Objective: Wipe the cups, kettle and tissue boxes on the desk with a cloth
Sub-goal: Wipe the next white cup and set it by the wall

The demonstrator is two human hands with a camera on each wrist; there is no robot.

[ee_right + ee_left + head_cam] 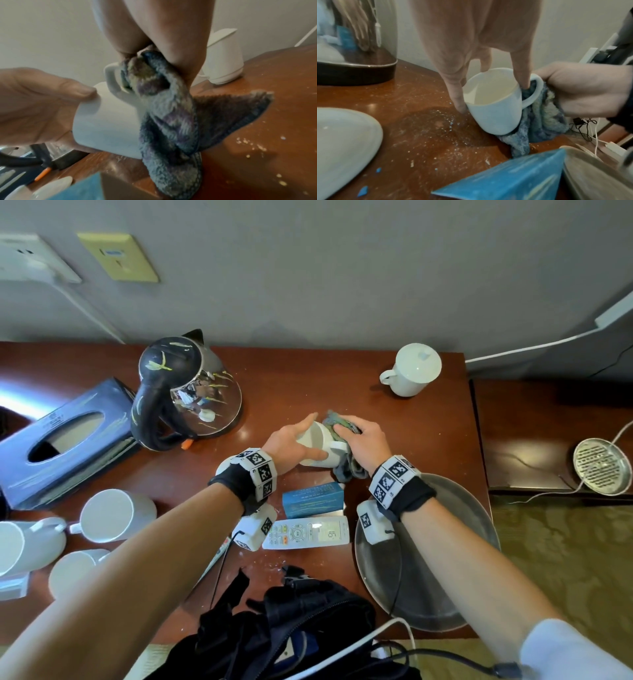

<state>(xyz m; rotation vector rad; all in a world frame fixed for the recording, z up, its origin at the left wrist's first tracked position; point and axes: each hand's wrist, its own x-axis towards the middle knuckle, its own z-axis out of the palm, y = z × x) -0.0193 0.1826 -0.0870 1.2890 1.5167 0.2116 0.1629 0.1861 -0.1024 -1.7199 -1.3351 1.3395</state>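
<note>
A white cup point(320, 448) point(494, 106) point(106, 121) is held tilted just above the brown desk point(294, 385). My left hand point(294, 440) point(471, 65) grips it by the rim and side, thumb on its wall. My right hand point(359, 440) point(163, 40) clutches a blue-grey fuzzy cloth point(342, 422) point(539, 119) point(168, 121) and presses it into the cup's handle point(111, 79). The cloth's tail hangs down to the desk. A glass kettle point(191, 392) stands at the left back. Beside it lies a dark tissue box point(65, 436).
A lidded white cup point(412, 374) stands at the back right. Several white cups point(113, 515) lie at the left front. A small blue box point(313, 499), a remote control point(308, 532), a grey round tray point(445, 559) and a black bag point(291, 628) crowd the front. Crumbs dot the desk.
</note>
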